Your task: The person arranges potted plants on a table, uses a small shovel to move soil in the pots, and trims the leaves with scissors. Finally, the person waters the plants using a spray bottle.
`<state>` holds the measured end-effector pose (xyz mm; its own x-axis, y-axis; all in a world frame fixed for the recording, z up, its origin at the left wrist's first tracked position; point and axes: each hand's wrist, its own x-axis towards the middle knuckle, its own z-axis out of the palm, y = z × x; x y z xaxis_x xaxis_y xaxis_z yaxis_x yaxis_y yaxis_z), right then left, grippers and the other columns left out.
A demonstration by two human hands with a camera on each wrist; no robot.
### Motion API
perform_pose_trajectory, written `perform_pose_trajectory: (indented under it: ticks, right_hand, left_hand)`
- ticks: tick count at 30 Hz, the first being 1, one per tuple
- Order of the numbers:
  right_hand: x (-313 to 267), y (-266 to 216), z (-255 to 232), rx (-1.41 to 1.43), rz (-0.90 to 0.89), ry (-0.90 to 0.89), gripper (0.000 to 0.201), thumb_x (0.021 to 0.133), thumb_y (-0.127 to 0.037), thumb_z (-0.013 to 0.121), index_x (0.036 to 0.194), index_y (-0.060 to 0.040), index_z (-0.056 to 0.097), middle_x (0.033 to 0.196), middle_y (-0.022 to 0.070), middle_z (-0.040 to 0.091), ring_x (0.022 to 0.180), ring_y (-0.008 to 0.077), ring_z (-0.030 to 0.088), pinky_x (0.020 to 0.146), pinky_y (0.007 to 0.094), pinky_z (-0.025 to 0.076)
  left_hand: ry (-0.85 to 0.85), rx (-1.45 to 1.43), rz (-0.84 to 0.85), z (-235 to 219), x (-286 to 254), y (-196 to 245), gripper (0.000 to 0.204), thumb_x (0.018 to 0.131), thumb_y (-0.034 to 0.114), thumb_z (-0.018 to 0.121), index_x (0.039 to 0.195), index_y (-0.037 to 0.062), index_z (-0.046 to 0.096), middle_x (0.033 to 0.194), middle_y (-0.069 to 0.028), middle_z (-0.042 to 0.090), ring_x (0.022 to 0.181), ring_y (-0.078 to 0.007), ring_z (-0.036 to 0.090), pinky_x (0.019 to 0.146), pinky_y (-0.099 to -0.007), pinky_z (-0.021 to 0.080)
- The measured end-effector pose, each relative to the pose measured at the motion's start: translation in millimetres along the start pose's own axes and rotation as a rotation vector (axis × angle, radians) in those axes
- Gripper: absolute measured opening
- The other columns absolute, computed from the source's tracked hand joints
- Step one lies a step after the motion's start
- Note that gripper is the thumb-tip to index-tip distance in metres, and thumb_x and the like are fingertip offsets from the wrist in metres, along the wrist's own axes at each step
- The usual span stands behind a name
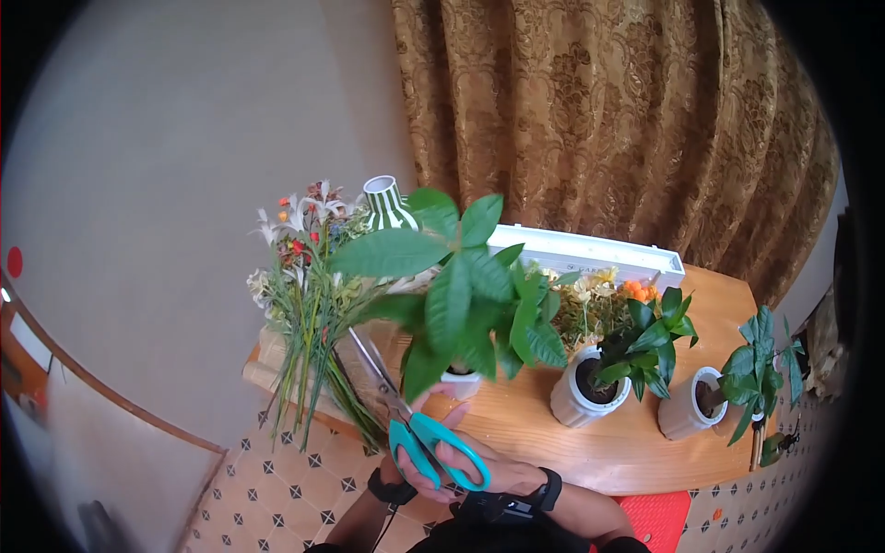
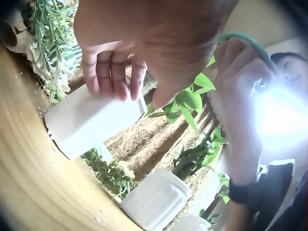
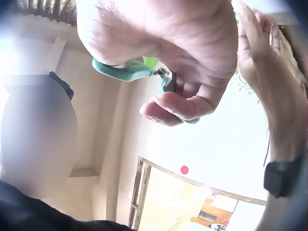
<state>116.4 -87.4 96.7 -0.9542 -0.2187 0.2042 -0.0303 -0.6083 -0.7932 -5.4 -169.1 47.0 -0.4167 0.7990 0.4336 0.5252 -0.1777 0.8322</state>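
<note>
My right hand [image 1: 461, 465] grips teal-handled scissors [image 1: 421, 441]; their blades point up and left, slightly parted, in front of the leaves. In the right wrist view, its fingers curl around the scissors' handle [image 3: 122, 72]. My left hand [image 1: 431, 402] is beside the nearest white pot [image 2: 94, 120], its fingertips [image 2: 107, 89] at the pot's rim and its thumb [image 2: 163, 98] near the leaves. The broad-leaved plant [image 1: 452, 295] in that pot hides much of it in the head view. The left hand's fingers look fairly straight in the right wrist view.
Two more white pots, a middle one [image 1: 585, 392] and a right one [image 1: 691, 405], hold leafy plants on the wooden table [image 1: 516, 442]. Cut flower stems [image 1: 309, 350] overhang the left edge. A striped vase [image 1: 389, 205] and white trough [image 1: 590, 251] stand behind.
</note>
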Motion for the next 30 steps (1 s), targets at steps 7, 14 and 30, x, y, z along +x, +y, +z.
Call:
perform_pose_trajectory:
  ticks: [7, 14, 30]
  right_hand:
    - [8, 3, 0, 0.001, -0.051, 0.059, 0.058, 0.102, -0.059, 0.047, 0.117, -0.0033, 0.046, 0.084, 0.0035, 0.048, 0.058, 0.0102, 0.049, 0.048, 0.0224, 0.038]
    - [-45, 11, -14, -0.193, -0.062, 0.267, 0.031, 0.105, -0.037, 0.055, 0.110, -0.0072, 0.047, 0.077, -0.0037, 0.044, 0.060, 0.0038, 0.044, 0.052, 0.0197, 0.036]
    - [-65, 17, -30, -0.378, 0.020, 0.247, 0.026, 0.103, -0.024, 0.059, 0.114, -0.0010, 0.053, 0.085, 0.0004, 0.052, 0.073, 0.0076, 0.046, 0.066, 0.0241, 0.040]
  left_hand:
    - [0.255, 0.053, 0.017, 21, -7, -21, 0.071, 0.067, 0.020, 0.092, 0.125, 0.0019, 0.054, 0.122, -0.0157, 0.051, 0.108, -0.0287, 0.056, 0.088, -0.0426, 0.052]
    - [0.151, 0.565, 0.144, 65, 108, -24, 0.127, 0.061, 0.039, 0.095, 0.157, 0.0044, 0.020, 0.145, -0.0275, 0.045, 0.127, -0.0426, 0.052, 0.097, -0.0543, 0.049]
    - [-0.075, 0.469, -0.261, 76, 126, -54, 0.113, 0.069, 0.030, 0.088, 0.154, -0.0052, 0.022, 0.128, -0.0326, 0.059, 0.114, -0.0453, 0.061, 0.096, -0.0478, 0.050]
